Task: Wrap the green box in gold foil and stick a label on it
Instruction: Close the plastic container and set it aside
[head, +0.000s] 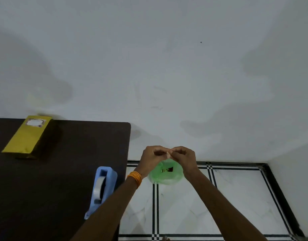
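Scrap [168,155] pinched by left hand [150,158], right hand [183,157] | beyond table [62,180] edge, above bin [176,176]

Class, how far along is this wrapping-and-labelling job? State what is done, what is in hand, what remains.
Done: the box lies on the table covered in gold foil, a label on top. In hand: the left hand and right hand pinch a small pale scrap above the green-lined bin. Left: probably only dropping that scrap.
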